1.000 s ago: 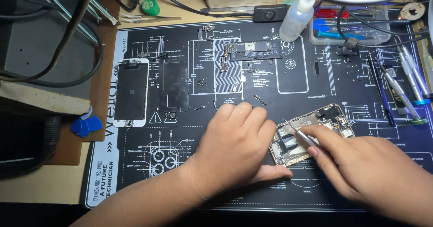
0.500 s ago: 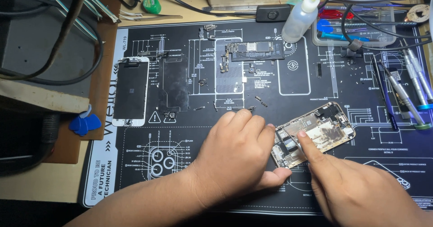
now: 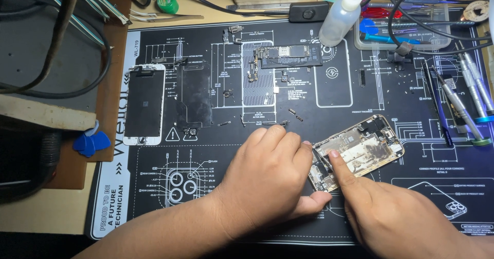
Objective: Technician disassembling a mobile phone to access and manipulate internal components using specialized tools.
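An opened phone housing (image 3: 363,148) with bare metal insides lies tilted on the black repair mat (image 3: 288,135). My left hand (image 3: 265,179) rests palm down on the mat at the housing's left end, its thumb under the near corner and its fingers curled over that edge. My right hand (image 3: 391,215) comes in from the lower right; its index finger presses on the inside of the housing near the left end. I see no tool in the right hand.
A white-framed phone screen (image 3: 145,104) and a dark back plate (image 3: 194,94) lie at the mat's left. A logic board (image 3: 288,55) and small screws sit at the top centre. A squeeze bottle (image 3: 340,17), a parts tray (image 3: 406,24) and screwdrivers (image 3: 463,104) stand to the right.
The tweezers seen in my right hand one second ago are gone from view; the index finger now presses on the housing. The housing has shifted slightly right. My left hand stays put.
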